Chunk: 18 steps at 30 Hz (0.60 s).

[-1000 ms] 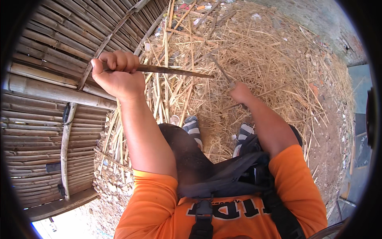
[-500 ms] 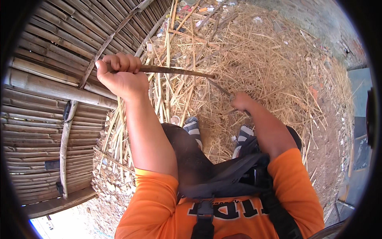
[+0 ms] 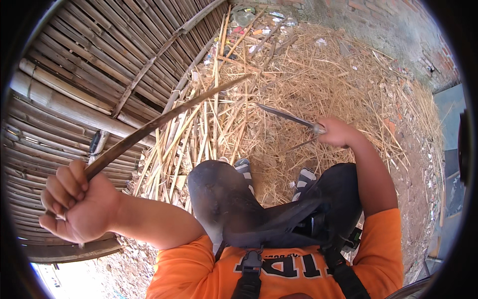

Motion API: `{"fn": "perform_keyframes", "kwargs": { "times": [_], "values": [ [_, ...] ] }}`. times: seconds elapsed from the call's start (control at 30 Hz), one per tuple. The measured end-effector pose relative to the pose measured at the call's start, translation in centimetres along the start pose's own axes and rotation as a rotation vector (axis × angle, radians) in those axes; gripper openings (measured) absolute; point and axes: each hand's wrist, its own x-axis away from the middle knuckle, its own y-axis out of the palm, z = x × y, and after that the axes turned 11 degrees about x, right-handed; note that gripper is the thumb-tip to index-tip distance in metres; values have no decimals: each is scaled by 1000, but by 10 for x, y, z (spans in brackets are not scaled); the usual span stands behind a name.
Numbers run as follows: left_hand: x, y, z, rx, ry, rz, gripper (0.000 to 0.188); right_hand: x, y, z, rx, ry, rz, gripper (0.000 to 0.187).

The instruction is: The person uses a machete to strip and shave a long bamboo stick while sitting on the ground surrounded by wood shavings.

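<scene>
My left hand [image 3: 82, 202] is raised at the far left, its fingers wrapped round the end of a long, flat brown strip of bamboo or wood [image 3: 164, 118]. The strip slants up and to the right, narrowing toward its far end above the straw. In my right hand [image 3: 338, 132] is a knife [image 3: 284, 114], its narrow pointed blade aimed left, with a pale band where blade meets grip. Blade and strip are apart. A thin dark sliver [image 3: 299, 145] shows below the right hand; whether it is held I cannot tell.
Straw and split shavings [image 3: 308, 74] cover the ground around my feet. A bamboo slat wall [image 3: 124, 45] rises close on the left. Litter [image 3: 244, 20] lies at the far end, before a brick and plaster wall [image 3: 388, 25]. A blue-grey panel [image 3: 450, 114] stands at the right.
My left hand has swung down and left with the strip, which now slants and shows more of its length. My right hand has shifted right with the knife, whose blade has parted from the strip.
</scene>
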Motion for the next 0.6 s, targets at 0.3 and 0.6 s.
{"fn": "perform_keyframes", "kwargs": {
  "times": [0.3, 0.6],
  "values": [
    [-10, -19, -45, -229, 548, 221, 35, 15, 13, 30, -487, 374, -53, 34],
    [197, -207, -72, -1001, -1103, 343, 69, 35, 13, 32, -363, 359, -71, 30]
  ]
}}
